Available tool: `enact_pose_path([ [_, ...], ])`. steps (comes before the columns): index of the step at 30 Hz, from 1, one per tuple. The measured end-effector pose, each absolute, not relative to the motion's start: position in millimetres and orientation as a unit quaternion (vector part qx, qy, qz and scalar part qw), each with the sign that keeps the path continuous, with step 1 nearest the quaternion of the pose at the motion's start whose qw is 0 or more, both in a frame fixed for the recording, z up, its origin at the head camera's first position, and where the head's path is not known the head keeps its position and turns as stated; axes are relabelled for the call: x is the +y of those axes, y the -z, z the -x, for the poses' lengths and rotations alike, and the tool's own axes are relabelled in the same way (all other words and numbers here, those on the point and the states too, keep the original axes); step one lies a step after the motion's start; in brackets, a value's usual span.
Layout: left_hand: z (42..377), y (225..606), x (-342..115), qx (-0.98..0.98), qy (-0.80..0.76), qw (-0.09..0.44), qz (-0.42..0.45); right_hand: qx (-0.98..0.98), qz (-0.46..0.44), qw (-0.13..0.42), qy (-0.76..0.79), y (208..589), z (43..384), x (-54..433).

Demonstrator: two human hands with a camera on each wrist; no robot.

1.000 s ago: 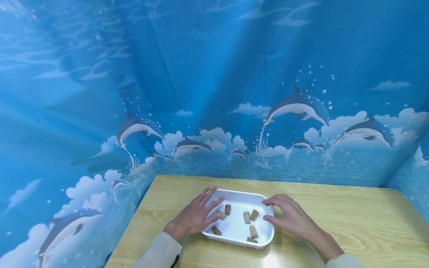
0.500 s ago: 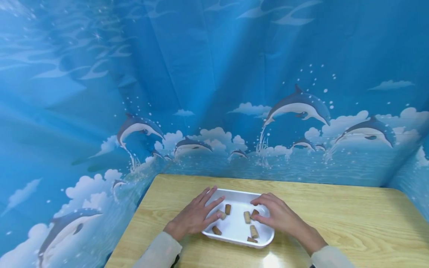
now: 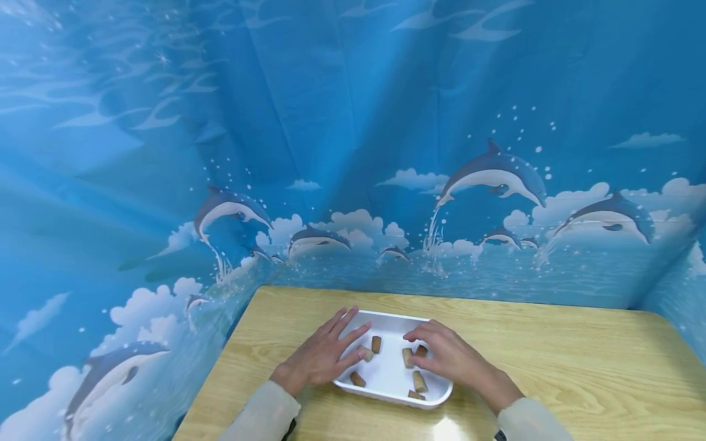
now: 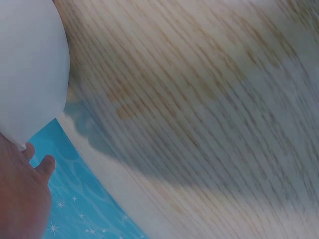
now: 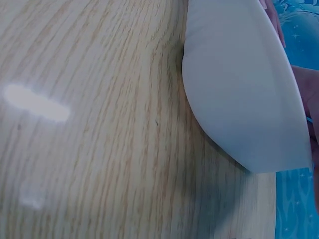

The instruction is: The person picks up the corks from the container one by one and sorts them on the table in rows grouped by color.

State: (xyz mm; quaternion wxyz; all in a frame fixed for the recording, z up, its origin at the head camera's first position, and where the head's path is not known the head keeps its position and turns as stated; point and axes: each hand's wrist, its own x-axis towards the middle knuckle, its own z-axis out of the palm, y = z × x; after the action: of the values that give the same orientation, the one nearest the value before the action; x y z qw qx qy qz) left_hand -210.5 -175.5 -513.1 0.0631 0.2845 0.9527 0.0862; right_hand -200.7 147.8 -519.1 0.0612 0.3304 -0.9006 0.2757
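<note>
A white oblong tray (image 3: pixel 383 378) holds several short brown cylinders that look like corks, some dark and some pale. My left hand (image 3: pixel 320 356) lies with fingers spread over the tray's left rim, its thumb tip beside a pale cork (image 3: pixel 366 353). Over the right half hangs my right hand (image 3: pixel 449 355), thumb and index finger apart. The thumb tip overlaps a pale cork (image 3: pixel 407 358), with a dark cork (image 3: pixel 421 351) between the two fingers. Both wrist views show mainly the tray's outer wall (image 4: pixel 30 64); in the right one, fingers (image 5: pixel 306 82) appear behind the wall (image 5: pixel 239 84).
Beneath the tray is a wood-grain table (image 3: pixel 551 349). Other corks lie inside: a dark cork (image 3: pixel 376 344) at the back, another dark cork (image 3: pixel 357 378) front left, and a pale cork (image 3: pixel 420 382) front right. A blue dolphin-print curtain (image 3: pixel 353 153) hangs behind the table.
My right hand has moved left from the tray's right rim to over the corks in its right half. The left hand and the corks have stayed in place.
</note>
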Motion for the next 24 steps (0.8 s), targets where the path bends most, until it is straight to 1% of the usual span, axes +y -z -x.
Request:
enact_pose_path([
  [4,211,513,-175,0.952,-0.089,0.067,-0.284,-0.909,-0.322,0.051,-0.260,520,202,144],
  [14,212,514,-175,0.953,-0.086,0.062,-0.284,-0.919,-0.326,0.067,-0.209,520,203,138],
  [24,209,515,-177,0.950,-0.095,0.058,-0.292,-0.930,-0.315,0.065,-0.177,520,200,131],
])
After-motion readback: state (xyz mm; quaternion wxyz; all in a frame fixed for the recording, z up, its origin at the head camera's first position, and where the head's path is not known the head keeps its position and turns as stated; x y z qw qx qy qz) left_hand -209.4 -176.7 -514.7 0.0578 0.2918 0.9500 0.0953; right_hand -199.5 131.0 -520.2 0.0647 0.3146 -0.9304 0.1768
